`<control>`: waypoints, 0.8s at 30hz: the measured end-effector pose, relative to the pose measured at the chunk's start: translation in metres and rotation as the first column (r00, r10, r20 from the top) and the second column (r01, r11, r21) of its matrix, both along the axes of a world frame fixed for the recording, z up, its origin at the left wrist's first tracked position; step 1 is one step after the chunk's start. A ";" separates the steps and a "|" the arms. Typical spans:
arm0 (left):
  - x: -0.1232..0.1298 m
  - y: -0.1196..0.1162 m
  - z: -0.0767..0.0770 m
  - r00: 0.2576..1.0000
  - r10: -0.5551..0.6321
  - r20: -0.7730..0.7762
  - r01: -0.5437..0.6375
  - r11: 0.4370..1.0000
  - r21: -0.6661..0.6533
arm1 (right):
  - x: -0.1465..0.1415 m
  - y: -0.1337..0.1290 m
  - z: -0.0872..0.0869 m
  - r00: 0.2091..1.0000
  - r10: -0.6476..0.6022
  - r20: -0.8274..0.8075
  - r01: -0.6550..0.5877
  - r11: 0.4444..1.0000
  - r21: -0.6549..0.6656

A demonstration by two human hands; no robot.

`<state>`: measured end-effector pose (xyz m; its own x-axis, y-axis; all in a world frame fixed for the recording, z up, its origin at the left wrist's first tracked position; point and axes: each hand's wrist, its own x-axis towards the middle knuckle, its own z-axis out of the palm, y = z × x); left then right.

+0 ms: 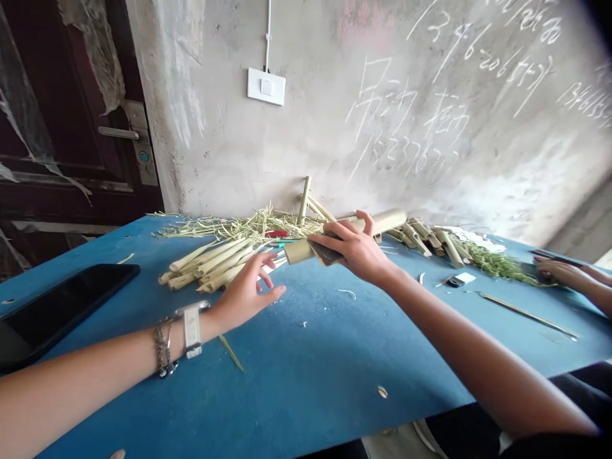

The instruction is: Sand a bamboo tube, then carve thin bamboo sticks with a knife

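Observation:
My right hand (356, 248) is wrapped over a dark block at the middle of the blue table (306, 382). A short pale bamboo piece (299, 251) sticks out to the left from under its fingers, and a thicker bamboo tube (389, 220) lies just behind. My left hand (252, 287) hovers to the left with its fingers apart and nothing in them. Beside it lies a pile of pale bamboo lengths (210, 262). Whether the block and the bamboo piece touch is partly hidden by the right fingers.
Thin green strips (229, 226) lie along the wall. A black phone (67, 306) is at the left. More bamboo pieces (449, 247), green shreds (500, 262) and a thin rod (526, 313) lie at the right, near another person's hand (559, 271).

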<state>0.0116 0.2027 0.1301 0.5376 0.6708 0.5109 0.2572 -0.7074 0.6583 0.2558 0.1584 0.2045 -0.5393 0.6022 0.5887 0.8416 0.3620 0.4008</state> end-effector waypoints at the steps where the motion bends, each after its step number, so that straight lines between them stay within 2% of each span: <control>1: 0.000 -0.001 0.000 1.000 -0.010 -0.001 0.010 1.000 -0.006 | 0.002 -0.002 -0.008 0.996 0.009 -0.091 -0.009 1.000 0.003; 3: -0.001 -0.002 0.000 0.999 -0.042 -0.020 0.041 0.999 -0.029 | 0.005 -0.007 -0.021 0.969 0.056 -0.240 -0.061 0.998 -0.015; 5: -0.001 -0.003 0.000 0.996 -0.071 -0.048 0.069 0.996 -0.053 | 0.006 -0.011 -0.028 0.941 0.115 -0.319 -0.135 0.990 -0.043; 12: -0.002 -0.004 0.001 0.988 -0.110 -0.111 0.106 0.994 -0.039 | -0.010 -0.027 -0.029 0.891 0.303 -0.340 -0.344 0.937 -0.066; 18: -0.004 -0.005 0.001 0.985 -0.110 -0.135 0.105 0.994 -0.043 | -0.011 -0.022 -0.038 0.889 0.316 -0.331 -0.366 0.925 -0.099; 24: -0.004 -0.005 0.002 0.982 -0.087 -0.168 0.079 0.995 -0.054 | -0.014 -0.020 -0.038 0.904 0.311 -0.295 -0.353 0.930 -0.101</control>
<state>0.0078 0.1974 0.1322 0.6687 0.6413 0.3763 0.3098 -0.7004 0.6430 0.2417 0.1380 0.1669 -0.5572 0.5072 0.6575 0.7298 0.6768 0.0964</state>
